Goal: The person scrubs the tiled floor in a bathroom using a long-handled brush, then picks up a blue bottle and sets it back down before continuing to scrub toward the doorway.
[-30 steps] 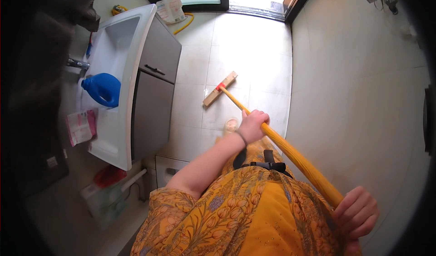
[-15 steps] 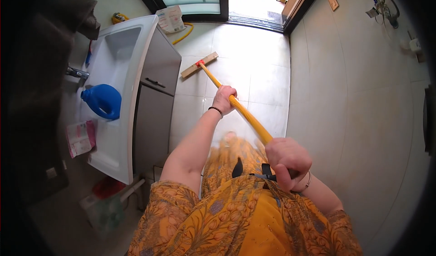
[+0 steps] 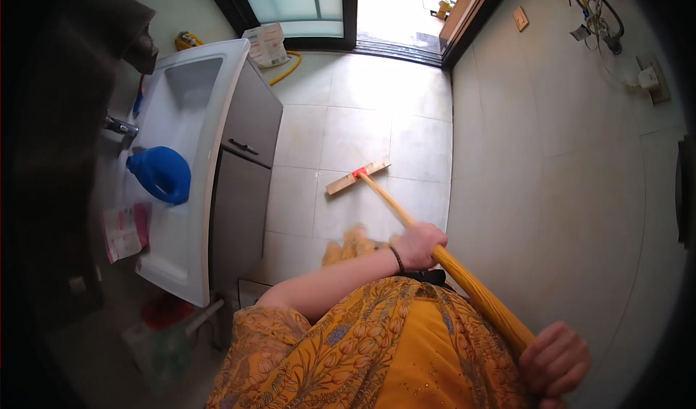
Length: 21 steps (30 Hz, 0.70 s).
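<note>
My left hand [image 3: 420,245] is wrapped round the yellow handle of a push broom [image 3: 475,293], about midway along it. Near the handle's top end, my right hand [image 3: 557,361] grips it in a fist at the lower right. The handle slants from there up and left, across the front of my body. At its far end the wide beige head [image 3: 342,183], with a red joint in its middle, rests on the pale floor tiles. The underside of the head is hidden.
To the left stands a white sink [image 3: 230,97] on a grey cabinet [image 3: 246,184], with a blue jug [image 3: 156,170] and a pink-and-white packet [image 3: 125,231]. A white bag [image 3: 266,45] and a yellow hose [image 3: 288,69] lie by the doorway. A tiled wall [image 3: 536,148] bounds the right.
The broom head has been drawn back over the tiles towards me, slightly right. Both hands have moved down and right, still gripping the handle.
</note>
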Each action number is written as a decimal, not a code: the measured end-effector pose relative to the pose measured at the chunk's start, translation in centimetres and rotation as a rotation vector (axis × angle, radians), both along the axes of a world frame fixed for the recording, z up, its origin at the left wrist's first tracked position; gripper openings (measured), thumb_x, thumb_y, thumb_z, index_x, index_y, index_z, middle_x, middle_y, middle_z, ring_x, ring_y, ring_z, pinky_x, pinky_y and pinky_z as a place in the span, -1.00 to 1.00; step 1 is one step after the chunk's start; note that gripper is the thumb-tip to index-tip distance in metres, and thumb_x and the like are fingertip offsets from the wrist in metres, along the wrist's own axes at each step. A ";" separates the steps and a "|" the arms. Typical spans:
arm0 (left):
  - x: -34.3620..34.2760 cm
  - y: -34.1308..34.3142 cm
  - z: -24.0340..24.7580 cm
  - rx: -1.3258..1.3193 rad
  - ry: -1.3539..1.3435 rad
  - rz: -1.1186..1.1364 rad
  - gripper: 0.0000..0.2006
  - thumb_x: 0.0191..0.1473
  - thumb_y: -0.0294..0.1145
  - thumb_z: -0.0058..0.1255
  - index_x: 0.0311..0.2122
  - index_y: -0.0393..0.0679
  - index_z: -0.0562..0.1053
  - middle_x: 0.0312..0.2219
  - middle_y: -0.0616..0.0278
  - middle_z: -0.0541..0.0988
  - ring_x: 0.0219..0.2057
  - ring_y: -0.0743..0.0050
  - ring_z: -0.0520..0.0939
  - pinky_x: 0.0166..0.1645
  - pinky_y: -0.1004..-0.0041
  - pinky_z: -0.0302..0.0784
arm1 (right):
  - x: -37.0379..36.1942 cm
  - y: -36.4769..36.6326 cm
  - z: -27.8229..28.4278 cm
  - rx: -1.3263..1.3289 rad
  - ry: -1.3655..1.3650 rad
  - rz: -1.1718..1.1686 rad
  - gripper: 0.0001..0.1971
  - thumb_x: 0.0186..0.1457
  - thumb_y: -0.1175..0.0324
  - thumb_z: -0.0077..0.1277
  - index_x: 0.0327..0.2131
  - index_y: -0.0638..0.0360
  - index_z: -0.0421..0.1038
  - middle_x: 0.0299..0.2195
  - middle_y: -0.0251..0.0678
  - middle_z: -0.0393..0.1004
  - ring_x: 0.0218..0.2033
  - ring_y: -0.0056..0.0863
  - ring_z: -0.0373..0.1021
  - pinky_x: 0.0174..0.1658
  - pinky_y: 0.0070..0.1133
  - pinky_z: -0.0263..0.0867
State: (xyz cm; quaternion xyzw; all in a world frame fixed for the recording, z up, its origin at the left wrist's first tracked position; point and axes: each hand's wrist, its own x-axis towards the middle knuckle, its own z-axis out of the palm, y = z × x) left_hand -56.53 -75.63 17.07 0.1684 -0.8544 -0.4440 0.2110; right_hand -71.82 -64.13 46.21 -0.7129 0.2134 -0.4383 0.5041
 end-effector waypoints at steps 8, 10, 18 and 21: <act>-2.9 -9.8 -5.5 -0.124 -0.081 0.028 -0.87 -0.27 -0.38 0.15 -0.62 -0.03 0.40 -0.58 0.23 0.49 -0.41 0.17 0.52 -0.28 0.28 0.44 | 3.1 -3.5 -6.9 -0.030 -0.207 -0.508 -0.73 -0.04 0.47 0.02 -0.73 0.09 0.24 -0.77 -0.48 0.24 -0.77 -0.53 0.20 -0.61 -0.57 0.19; -4.2 -12.2 -6.9 -0.156 -0.108 0.057 -0.87 -0.27 -0.40 0.16 -0.59 -0.06 0.41 -0.52 0.20 0.50 -0.35 0.15 0.51 -0.24 0.29 0.43 | 3.5 -4.8 -8.9 -0.076 -0.218 -0.636 -0.75 -0.05 0.53 -0.08 -0.73 0.10 0.20 -0.77 -0.46 0.21 -0.77 -0.53 0.16 -0.62 -0.56 0.16; -7.7 -7.3 -3.1 -0.046 0.206 -0.070 -0.64 -0.33 -0.35 0.28 -0.33 -0.06 0.43 -0.36 0.22 0.50 -0.23 0.18 0.49 -0.09 0.31 0.40 | 1.1 -0.7 -8.2 -0.189 -0.117 -0.785 -0.72 0.03 0.55 -0.21 -0.72 0.09 0.13 -0.79 -0.49 0.15 -0.81 -0.60 0.08 -0.65 -0.61 0.12; -8.2 -0.9 1.3 0.176 0.207 -0.233 -0.78 -0.27 -0.21 0.19 -0.48 -0.05 0.47 -0.52 0.20 0.50 -0.38 0.15 0.51 -0.27 0.26 0.44 | -0.4 3.0 -2.9 -0.079 -0.013 -0.565 -0.59 0.15 0.42 -0.15 -0.78 0.03 0.10 -0.80 -0.50 0.24 -0.79 -0.60 0.22 -0.57 -0.57 0.27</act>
